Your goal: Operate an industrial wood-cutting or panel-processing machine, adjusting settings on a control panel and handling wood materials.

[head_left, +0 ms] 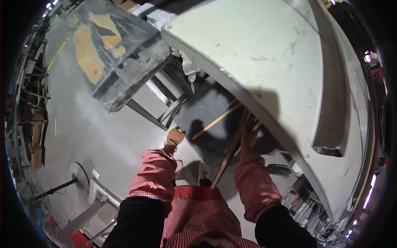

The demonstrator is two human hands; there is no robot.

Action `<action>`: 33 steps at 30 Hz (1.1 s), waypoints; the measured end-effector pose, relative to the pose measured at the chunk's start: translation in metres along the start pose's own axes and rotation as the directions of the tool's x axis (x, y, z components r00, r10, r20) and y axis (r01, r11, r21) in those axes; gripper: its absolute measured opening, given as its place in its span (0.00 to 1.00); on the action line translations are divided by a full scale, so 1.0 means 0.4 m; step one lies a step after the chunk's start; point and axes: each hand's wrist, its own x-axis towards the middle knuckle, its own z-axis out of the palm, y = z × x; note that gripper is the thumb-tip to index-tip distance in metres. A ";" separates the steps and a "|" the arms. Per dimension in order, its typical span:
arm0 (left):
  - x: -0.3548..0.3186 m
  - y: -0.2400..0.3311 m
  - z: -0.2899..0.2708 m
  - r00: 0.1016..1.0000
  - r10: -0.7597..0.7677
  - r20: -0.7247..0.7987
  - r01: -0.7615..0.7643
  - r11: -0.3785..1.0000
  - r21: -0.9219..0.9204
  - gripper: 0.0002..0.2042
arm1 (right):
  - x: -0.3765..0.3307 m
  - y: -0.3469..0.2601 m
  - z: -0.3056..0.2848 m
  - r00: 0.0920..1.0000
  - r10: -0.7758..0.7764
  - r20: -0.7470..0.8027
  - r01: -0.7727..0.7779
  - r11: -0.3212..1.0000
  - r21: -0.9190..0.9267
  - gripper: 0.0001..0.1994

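While I watch through the head camera, I see both forearms in red-checked sleeves reaching down from six o'clock toward the concrete floor (91, 128). My right hand (249, 138), just right of centre, is clenched around a bundle of long wooden sticks (230, 153); the sticks run from its fingers down toward six o'clock, ending near a shoe, and a few ends fan out above the hand toward the underside of the counter. One separate stick (216, 120) lies slanted at about ten o'clock from that hand, on a dark patch of floor. My left hand (174, 137) sits left of centre, near the lower end of that loose stick but apart from it; whether its grip is curled shut or released I cannot tell from this angle.

A big pale grey counter (264, 53) fills the upper right, from twelve to four o'clock, with a long dark curved strip (333, 95) lying on it toward three o'clock. At eleven o'clock stands a bulky package wrapped in clear plastic (118, 53), with tan cardboard-coloured patches showing through. Small white paper labels (155, 14) lie near twelve o'clock, too small to make out. At nine o'clock, brown boxes (36, 153) stack against the wall, and a round-based stand (76, 175) sits at eight o'clock.
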 end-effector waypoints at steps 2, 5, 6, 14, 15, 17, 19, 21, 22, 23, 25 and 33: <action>0.056 0.067 0.001 0.996 -0.053 0.075 0.040 0.987 0.155 0.29 | 0.066 0.156 -0.052 0.995 0.088 -0.045 -0.092 0.990 -0.103 0.37; 0.189 -0.063 -0.015 0.995 0.102 0.001 -0.097 0.943 0.318 0.31 | 0.039 0.221 -0.032 0.881 0.457 0.122 -0.247 0.664 -0.705 0.41; 0.225 -0.121 -0.036 0.992 0.120 -0.051 -0.095 0.933 0.346 0.32 | -0.012 0.174 -0.036 0.980 0.132 0.148 0.016 0.693 -0.721 0.44; 0.477 -0.090 0.210 0.995 0.096 -0.022 -0.080 0.918 0.389 0.34 | -0.169 0.512 -0.495 0.957 0.161 -0.243 -0.290 0.616 -0.732 0.44; 0.469 -0.094 0.208 0.999 -0.034 0.029 0.017 0.893 0.449 0.34 | -0.182 0.491 -0.463 0.820 0.528 -0.222 -0.569 0.713 -0.408 0.45; 0.482 -0.123 0.158 0.988 -0.149 -0.034 0.149 0.889 0.434 0.28 | -0.169 0.429 -0.347 0.587 0.809 0.032 -0.809 0.586 0.048 0.49; 0.481 -0.058 0.167 0.997 -0.063 0.042 0.039 0.901 0.431 0.21 | -0.137 0.460 -0.317 0.607 0.787 0.112 -0.794 0.596 0.118 0.55; 0.475 -0.038 0.167 0.981 0.193 -0.005 -0.170 0.875 0.453 0.10 | -0.089 0.452 -0.248 0.578 0.801 0.157 -0.769 0.470 0.432 0.58; 0.436 0.043 0.196 0.941 0.331 -0.065 -0.284 0.881 0.379 0.11 | -0.057 0.477 -0.270 0.591 0.801 0.097 -0.653 0.405 0.640 0.60; 0.412 0.067 0.185 0.917 0.388 -0.089 -0.334 0.871 0.361 0.12 | -0.036 0.460 -0.252 0.653 0.751 0.096 -0.607 0.443 0.660 0.63; 0.318 0.091 0.128 0.703 0.624 -0.341 -0.565 0.782 0.265 0.17 | -0.023 0.350 -0.193 0.763 0.642 0.078 -0.516 0.532 0.671 0.61; 0.076 0.345 -0.079 0.379 0.823 -0.424 -0.790 0.526 0.316 0.23 | 0.084 0.701 -0.263 0.595 0.797 -0.102 -0.728 0.588 0.352 0.27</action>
